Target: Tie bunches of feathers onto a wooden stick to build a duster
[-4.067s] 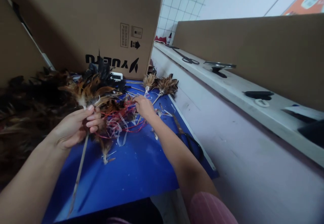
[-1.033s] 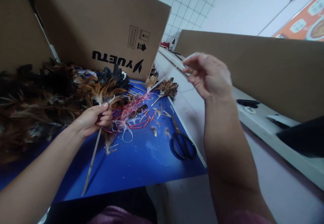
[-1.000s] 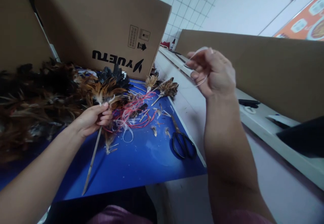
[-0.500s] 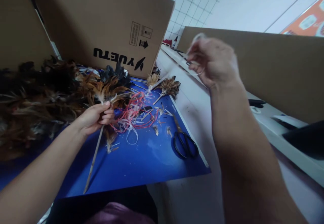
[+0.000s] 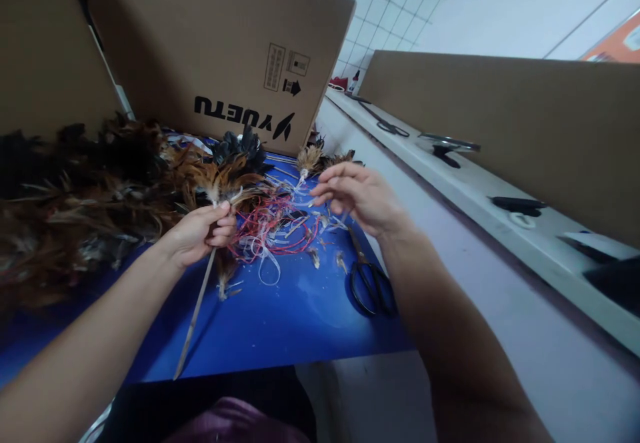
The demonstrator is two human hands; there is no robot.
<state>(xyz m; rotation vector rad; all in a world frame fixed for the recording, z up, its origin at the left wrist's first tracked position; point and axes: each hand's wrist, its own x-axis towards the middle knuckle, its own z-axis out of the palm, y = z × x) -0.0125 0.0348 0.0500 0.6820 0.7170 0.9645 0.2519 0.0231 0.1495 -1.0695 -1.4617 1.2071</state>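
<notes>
My left hand [image 5: 213,229] is closed around the upper part of a thin stick [image 5: 196,316]. Brown feathers [image 5: 230,173] fan out from the stick's top above my fingers, with whitish ties at their base. My right hand [image 5: 357,196] hovers over the right side of the blue table [image 5: 300,323], its fingers apart and slightly curled, with nothing visible in them. Between the hands lies a tangle of red and clear string [image 5: 267,223]. Black-handled scissors [image 5: 369,286] rest just below my right hand, their blades pointing up and away.
A large pile of brown and black feathers [image 5: 80,196] covers the left side. Cardboard boxes [image 5: 240,43] stand behind. Small feather bundles [image 5: 309,158] lie at the back. A white ledge [image 5: 470,209] on the right holds small tools, and loose feather scraps are scattered on the blue surface.
My right hand has come down and left from above the ledge to over the table, and its fingers have opened. My left hand keeps its hold. The view has shifted slightly.
</notes>
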